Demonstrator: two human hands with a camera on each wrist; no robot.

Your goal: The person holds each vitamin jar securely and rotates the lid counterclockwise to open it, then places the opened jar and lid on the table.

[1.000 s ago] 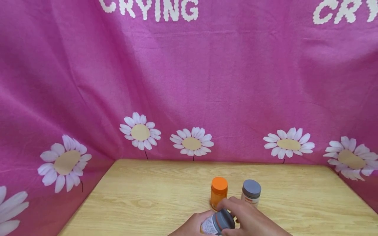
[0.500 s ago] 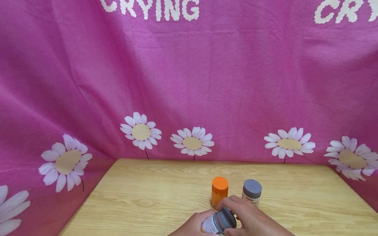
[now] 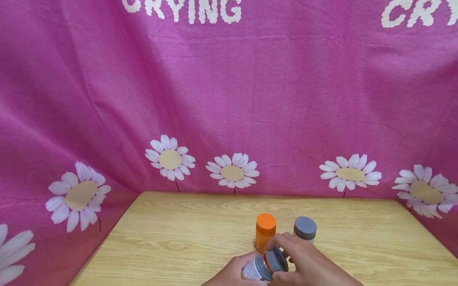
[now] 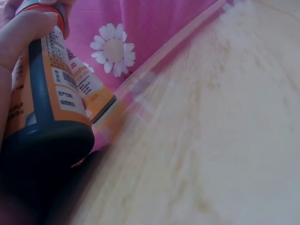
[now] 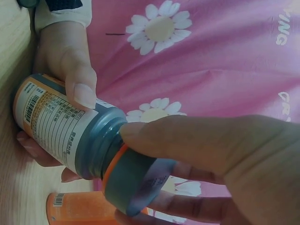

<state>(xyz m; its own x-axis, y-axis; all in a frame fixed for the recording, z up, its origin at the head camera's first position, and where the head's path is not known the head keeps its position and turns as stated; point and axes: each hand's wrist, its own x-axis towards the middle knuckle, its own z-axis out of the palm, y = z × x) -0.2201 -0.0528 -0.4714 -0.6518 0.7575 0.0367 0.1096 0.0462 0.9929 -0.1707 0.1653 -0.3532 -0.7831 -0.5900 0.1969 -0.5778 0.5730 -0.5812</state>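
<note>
A supplement bottle [image 3: 252, 271] with a grey body and an orange-and-white printed label lies tilted in my left hand [image 3: 231, 272], thumb and fingers wrapped round it. My right hand [image 3: 304, 260] grips its grey screw cap [image 3: 277, 259], which has an orange ring at its rim. In the right wrist view the cap [image 5: 133, 180] sits askew at the threaded neck, one side lifted away and part of the neck [image 5: 111, 133] bare. Whether the cap still touches the neck on the far side is hidden. The left wrist view shows the bottle's dark base [image 4: 51, 140] just above the table.
Behind the hands stand an orange bottle [image 3: 266, 232] with an orange lid and, to its right, a jar with a grey lid [image 3: 305, 227], partly covered by my right hand. The wood-grain table [image 3: 171, 238] meets a pink daisy-print cloth [image 3: 250, 99] at its back and sides.
The cap has tilted away from the bottle, opening a gap at the neck. My right hand has shifted slightly up and right with it. The left hand has barely moved.
</note>
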